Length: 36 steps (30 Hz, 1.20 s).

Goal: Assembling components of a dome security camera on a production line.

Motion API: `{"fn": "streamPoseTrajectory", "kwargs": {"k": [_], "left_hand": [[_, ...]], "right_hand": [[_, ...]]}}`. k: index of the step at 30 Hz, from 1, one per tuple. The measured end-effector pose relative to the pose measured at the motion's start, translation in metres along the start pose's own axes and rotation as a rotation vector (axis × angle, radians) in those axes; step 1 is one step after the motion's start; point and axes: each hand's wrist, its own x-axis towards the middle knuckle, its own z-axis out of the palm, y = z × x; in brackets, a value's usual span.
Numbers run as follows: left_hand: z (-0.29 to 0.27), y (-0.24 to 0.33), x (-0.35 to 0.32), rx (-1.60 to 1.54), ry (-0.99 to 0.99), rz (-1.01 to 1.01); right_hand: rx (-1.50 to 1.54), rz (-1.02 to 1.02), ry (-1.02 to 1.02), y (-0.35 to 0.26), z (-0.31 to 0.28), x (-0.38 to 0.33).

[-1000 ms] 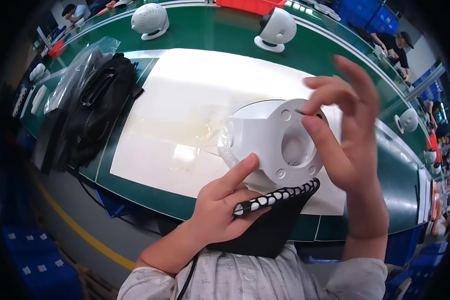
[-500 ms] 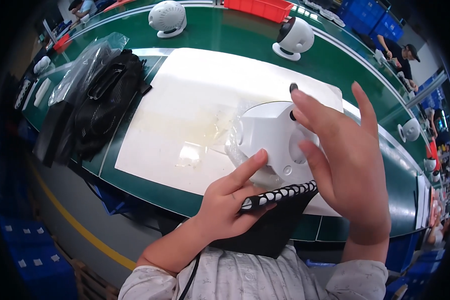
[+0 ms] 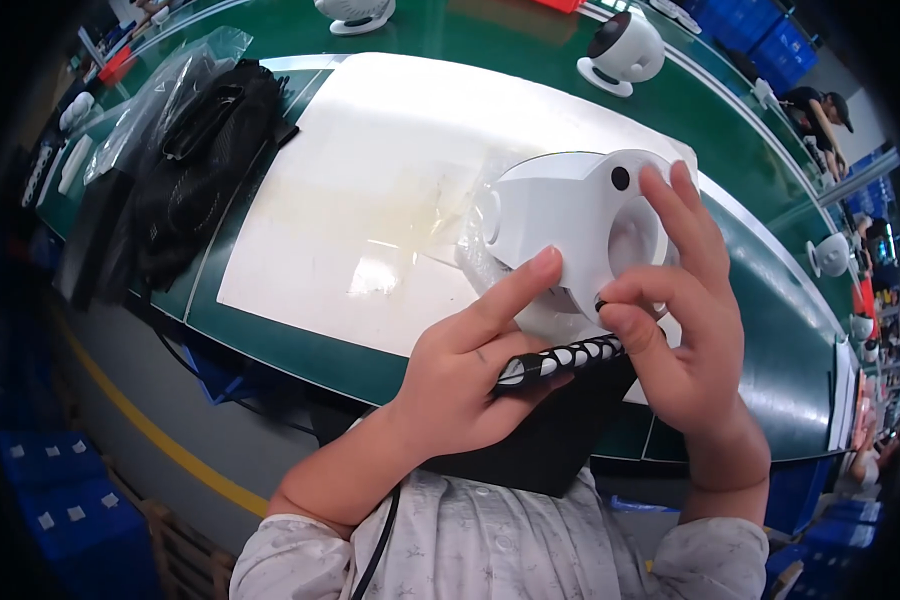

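A white plastic housing (image 3: 560,205) with a round recess lies on bubble wrap (image 3: 477,225) over a white board (image 3: 340,200). One round black pad (image 3: 620,179) is stuck on the housing's far end. At the near end, my right hand (image 3: 695,335) pinches a second small black pad (image 3: 600,304) between thumb and forefinger, against or just over the surface; which one is hard to see. My left hand (image 3: 460,380) grips a black sheet (image 3: 535,440) with round cut-outs along its folded edge. The left forefinger rests on the housing's near side.
Black mesh fabric (image 3: 205,170) and clear plastic bags (image 3: 175,90) lie left of the board. White rounded fan-like units (image 3: 625,50) stand on the green table (image 3: 470,30) beyond. A co-worker (image 3: 820,125) is at the far right. Blue crates (image 3: 60,490) stand lower left.
My right hand has come down to the housing's near end, its thumb and forefinger now closed on a black pad. The far-end pad is uncovered. The view has shifted slightly.
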Motion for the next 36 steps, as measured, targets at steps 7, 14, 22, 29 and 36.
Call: {"fn": "streamPoseTrajectory", "kwargs": {"k": [7, 14, 22, 29, 36], "left_hand": [[0.001, 0.000, 0.000, 0.012, 0.013, 0.027], [-0.001, 0.000, -0.001, -0.004, 0.027, 0.052], [0.004, -0.004, -0.001, 0.003, 0.080, 0.142], [0.004, -0.002, 0.001, 0.071, 0.075, 0.088], [0.000, -0.004, -0.001, 0.081, -0.018, 0.097]], "right_hand": [[-0.579, -0.075, -0.182, -0.028, -0.010, -0.021], [-0.255, -0.117, 0.012, -0.019, 0.000, -0.027], [-0.371, -0.413, 0.325, -0.007, 0.029, -0.038], [0.012, -0.004, 0.355, 0.020, -0.002, -0.028], [0.077, 0.125, 0.208, 0.017, -0.002, -0.031]]}}
